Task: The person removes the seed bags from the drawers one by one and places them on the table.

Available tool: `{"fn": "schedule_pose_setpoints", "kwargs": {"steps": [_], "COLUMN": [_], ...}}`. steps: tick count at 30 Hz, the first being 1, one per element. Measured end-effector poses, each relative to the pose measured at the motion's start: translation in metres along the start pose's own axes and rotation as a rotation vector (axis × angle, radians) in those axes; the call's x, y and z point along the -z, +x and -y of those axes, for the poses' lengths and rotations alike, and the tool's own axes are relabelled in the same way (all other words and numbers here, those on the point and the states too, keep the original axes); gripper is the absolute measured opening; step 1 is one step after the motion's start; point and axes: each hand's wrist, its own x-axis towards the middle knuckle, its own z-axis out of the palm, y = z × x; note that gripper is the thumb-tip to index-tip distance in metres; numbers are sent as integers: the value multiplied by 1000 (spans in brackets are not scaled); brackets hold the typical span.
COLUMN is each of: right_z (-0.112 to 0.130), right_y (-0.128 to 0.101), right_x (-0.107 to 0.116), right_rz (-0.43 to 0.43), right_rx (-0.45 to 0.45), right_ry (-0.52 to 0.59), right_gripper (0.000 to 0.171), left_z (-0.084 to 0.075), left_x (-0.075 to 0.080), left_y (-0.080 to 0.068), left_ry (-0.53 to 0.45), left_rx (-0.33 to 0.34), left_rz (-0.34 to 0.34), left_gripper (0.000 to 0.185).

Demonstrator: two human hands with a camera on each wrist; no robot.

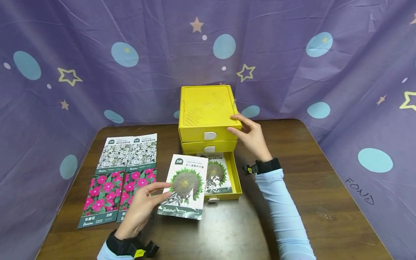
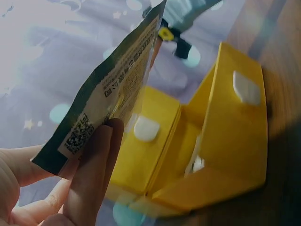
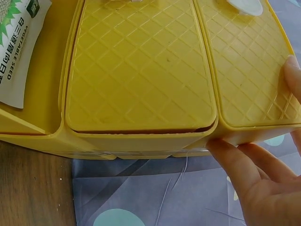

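My left hand (image 1: 141,206) pinches a sunflower seed packet (image 1: 186,184) by its left edge, thumb on the printed front and fingers behind. The left wrist view shows the packet's back (image 2: 101,99), with a printed code near one corner. A yellow three-tier drawer box (image 1: 208,104) stands at the back of the table, its bottom drawer (image 1: 238,180) pulled out. Another sunflower seed packet (image 1: 219,171) lies inside that drawer, partly covered by the held one in the head view. My right hand (image 1: 253,139) grips the box's upper right front corner.
Left of the box lie two white-flower seed packets (image 1: 112,155) above two pink-flower seed packets (image 1: 104,193), side by side on the brown table (image 1: 292,151). A purple patterned cloth (image 1: 273,54) hangs around the back and sides.
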Motion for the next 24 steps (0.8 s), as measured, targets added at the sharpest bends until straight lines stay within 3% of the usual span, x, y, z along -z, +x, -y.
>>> {"fn": "schedule_pose_setpoints", "kwargs": {"steps": [9, 15, 19, 24], "right_z": [-1, -5, -6, -5], "right_y": [-1, 1, 1, 1], "right_x": [0, -1, -1, -1], "right_rz": [-7, -9, -11, -12], "right_rx": [9, 17, 19, 19], "right_ry": [-16, 2, -6, 1], "right_gripper": [40, 40, 40, 40], "left_z": [22, 38, 50, 66], "left_x": [57, 89, 91, 68], "left_y": [-26, -43, -50, -58], "left_ry": [152, 176, 249, 367], "left_rx": [110, 213, 230, 217], "left_rz": [-143, -240, -239, -208], "left_gripper": [51, 57, 54, 44]}}
